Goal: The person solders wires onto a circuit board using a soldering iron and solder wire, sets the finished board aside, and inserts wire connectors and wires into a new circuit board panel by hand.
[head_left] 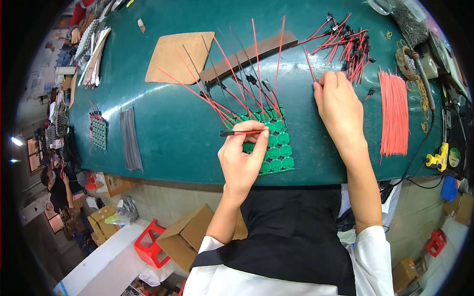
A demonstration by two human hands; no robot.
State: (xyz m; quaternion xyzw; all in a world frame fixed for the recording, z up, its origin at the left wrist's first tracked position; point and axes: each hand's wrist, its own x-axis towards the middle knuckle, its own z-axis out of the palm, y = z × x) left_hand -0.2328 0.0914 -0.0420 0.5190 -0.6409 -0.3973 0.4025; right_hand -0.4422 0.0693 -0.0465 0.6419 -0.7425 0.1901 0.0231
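My left hand (242,160) is closed in a pinch on a short red wire lead with a black plug connector (227,133) at its left end. Beneath its fingertips lies a panel of green circuit boards (280,151) in rows. Several red and black wires (256,47) with black connectors stand up and fan out from the panel's far rows. Farther right, my right hand (340,106) is closed over the table, with a thin red wire (309,64) rising from its thumb and fingertips. The hand itself hides the rest of its grip.
A pile of red leads with black connectors (358,54) lies beyond my right hand. Red wires (394,116) are bundled at the right, grey wires (131,140) at the left. A brown bar (252,55) and cardboard piece (177,58) lie behind the panel; a soldering iron (422,74) is far right.
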